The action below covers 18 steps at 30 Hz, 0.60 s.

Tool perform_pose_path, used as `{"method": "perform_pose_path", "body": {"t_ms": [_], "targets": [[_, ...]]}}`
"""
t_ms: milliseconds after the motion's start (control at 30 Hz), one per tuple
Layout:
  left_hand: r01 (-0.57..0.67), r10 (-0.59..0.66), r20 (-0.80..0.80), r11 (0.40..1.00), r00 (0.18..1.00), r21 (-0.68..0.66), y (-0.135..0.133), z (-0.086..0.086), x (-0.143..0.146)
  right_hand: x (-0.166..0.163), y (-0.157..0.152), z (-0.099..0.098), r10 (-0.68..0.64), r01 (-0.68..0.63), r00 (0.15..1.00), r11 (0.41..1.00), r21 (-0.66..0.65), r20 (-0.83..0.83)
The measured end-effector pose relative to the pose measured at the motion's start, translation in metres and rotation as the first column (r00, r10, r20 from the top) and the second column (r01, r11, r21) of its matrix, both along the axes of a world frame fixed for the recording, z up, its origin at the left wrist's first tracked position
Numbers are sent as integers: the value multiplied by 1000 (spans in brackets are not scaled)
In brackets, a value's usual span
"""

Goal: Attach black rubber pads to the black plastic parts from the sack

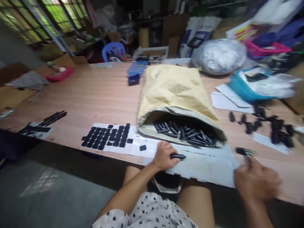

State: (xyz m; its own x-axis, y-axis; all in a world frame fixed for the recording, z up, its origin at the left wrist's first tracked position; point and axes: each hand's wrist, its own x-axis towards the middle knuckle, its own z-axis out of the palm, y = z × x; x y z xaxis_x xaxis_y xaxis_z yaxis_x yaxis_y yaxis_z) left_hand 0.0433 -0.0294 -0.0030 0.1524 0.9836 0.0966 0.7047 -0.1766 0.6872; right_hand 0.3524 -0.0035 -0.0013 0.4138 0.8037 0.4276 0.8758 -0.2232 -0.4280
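My left hand (pixel 165 155) is closed around a short black tube (pixel 178 156), just above a pale grey board (pixel 201 163) at the table's front edge. To the right, my right hand (pixel 257 179) is a closed fist, smeared by motion. By its fingertips shows a dark object (pixel 241 151) with a shiny yellow-green end; I cannot make out what it is or whether the fist grips it. Straight ahead lies a yellowish paper sack (pixel 174 85), its mouth facing me. Many black tubes (pixel 187 133) with light streaks lie inside the sack's mouth.
Left of my hands, rows of small black squares (pixel 106 136) lie on white sheets. Black strips (pixel 47 122) sit farther left. A blue box (pixel 136 72) stands behind, a silvery bag (pixel 219 55) at the back right. Dark pieces (pixel 280 129) lie scattered at right. Below is an open bag (pixel 167 185).
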Motion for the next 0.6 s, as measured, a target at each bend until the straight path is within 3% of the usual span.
{"method": "perform_pose_path", "body": {"t_ms": [67,200,267,333,400,467,600], "targets": [[46,-48,44,998,998,43,-8,9,-7,-5,7,-9,-97,98,995,994,-39,14],[288,-300,157,953,941,94,-44,24,-17,-13,10,-16,-78,77,996,996,35,32],[402,-402,235,914,885,51,-69,25,-19,-14,9,-15,-76,74,997,995,65,28],[443,-413,274,895,868,-53,-93,19,-20,-14,8,-14,-87,86,996,995,51,17],[399,-353,227,893,908,-207,-110,7,-20,-14,8,-14,-101,101,995,995,22,4],[281,-260,107,889,960,-362,-117,-9,-19,-14,10,-15,-109,109,994,994,11,-6],[16,-120,-156,839,980,-544,-106,-33,-14,-15,14,-16,-110,110,994,994,-23,17]]}}
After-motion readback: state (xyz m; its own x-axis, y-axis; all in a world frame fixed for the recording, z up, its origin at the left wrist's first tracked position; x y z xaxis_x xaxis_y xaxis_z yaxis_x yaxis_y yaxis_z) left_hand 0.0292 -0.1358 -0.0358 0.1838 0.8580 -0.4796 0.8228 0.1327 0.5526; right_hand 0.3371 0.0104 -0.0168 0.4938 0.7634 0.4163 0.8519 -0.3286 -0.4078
